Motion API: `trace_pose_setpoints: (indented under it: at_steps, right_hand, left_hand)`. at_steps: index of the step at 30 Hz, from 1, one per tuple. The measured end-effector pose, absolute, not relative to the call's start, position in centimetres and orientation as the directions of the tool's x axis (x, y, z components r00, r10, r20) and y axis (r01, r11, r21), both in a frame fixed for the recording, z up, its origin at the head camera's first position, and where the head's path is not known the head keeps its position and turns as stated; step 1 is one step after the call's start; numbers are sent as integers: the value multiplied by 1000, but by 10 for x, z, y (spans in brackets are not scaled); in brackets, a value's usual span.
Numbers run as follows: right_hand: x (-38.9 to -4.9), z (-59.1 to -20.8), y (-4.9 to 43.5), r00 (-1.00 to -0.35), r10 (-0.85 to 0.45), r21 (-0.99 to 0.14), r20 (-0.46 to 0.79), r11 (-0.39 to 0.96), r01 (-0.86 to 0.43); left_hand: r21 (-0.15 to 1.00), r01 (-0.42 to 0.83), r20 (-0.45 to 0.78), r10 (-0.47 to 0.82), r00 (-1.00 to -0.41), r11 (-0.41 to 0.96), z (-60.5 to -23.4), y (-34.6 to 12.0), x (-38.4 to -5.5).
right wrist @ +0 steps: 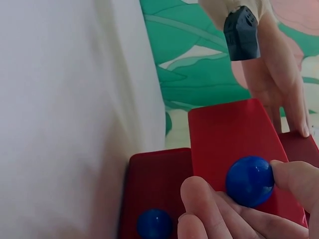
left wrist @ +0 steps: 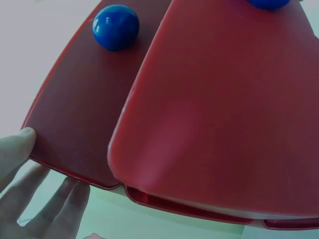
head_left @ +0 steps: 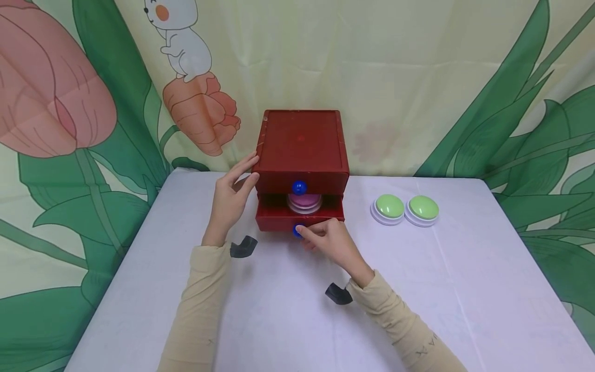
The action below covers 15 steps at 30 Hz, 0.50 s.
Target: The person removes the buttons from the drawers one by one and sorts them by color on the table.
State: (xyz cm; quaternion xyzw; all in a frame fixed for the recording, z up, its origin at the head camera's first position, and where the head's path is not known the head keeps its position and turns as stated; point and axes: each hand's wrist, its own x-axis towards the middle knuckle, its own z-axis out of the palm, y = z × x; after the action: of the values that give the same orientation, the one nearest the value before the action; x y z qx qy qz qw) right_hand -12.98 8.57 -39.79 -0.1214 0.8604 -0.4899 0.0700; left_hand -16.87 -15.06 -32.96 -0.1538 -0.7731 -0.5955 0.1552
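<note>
A red two-drawer cabinet (head_left: pixel 302 142) stands at the back of the table. Its lower drawer (head_left: pixel 274 223) is pulled partway out, and inside sits a pink dome on a white base (head_left: pixel 304 202), partly covered by the upper drawer. My right hand (head_left: pixel 332 240) pinches the blue knob (right wrist: pixel 249 181) of that drawer between thumb and fingers. With fairly straight fingers my left hand (head_left: pixel 230 201) rests against the cabinet's left side, the thumb at the front edge. The upper drawer's blue knob (head_left: pixel 299 187) is untouched, its drawer closed.
Two green domes on white bases, a left one (head_left: pixel 389 206) and a right one (head_left: pixel 423 208), sit side by side right of the cabinet. A white cloth (head_left: pixel 288 320) covers the table. Behind it hangs a printed curtain (head_left: pixel 395 93).
</note>
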Motion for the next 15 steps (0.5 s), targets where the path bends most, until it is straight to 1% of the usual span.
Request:
trace_pose_setpoints:
  at_steps: [15]
  right_hand:
    - [-119, -399, 87, -958, -287, -859, -13, 493, -136]
  left_hand:
    - [878, 410, 407, 67, -911, 248, -326, -151, -167]
